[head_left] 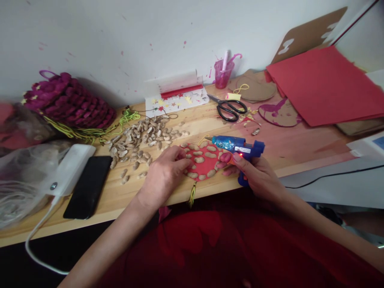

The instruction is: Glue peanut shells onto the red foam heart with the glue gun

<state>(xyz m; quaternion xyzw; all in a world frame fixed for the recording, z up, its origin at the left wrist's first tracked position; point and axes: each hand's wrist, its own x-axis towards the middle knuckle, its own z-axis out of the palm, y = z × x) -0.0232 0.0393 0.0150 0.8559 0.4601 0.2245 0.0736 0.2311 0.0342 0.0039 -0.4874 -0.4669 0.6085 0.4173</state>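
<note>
A round red piece (204,165) lies near the table's front edge, with several peanut shells (199,160) around its rim and across its middle. A yellow-green tassel (192,194) hangs from its near side. My left hand (168,170) is at the disc's left edge, thumb and fingers pinched together on a peanut shell (193,167) that they partly hide. On the right, my right hand (255,170) is closed around the handle of a blue glue gun (232,144). The gun lies sideways above the disc's right edge, nozzle pointing left, with a small red light showing.
A heap of loose peanut shells (141,136) spreads behind my left hand. Black scissors (229,109) and a pink-stained cup (223,74) stand farther back. Left are a phone (88,188), a white power bank (72,168) and purple stacked decorations (72,102). Red sheets (327,84) lie right.
</note>
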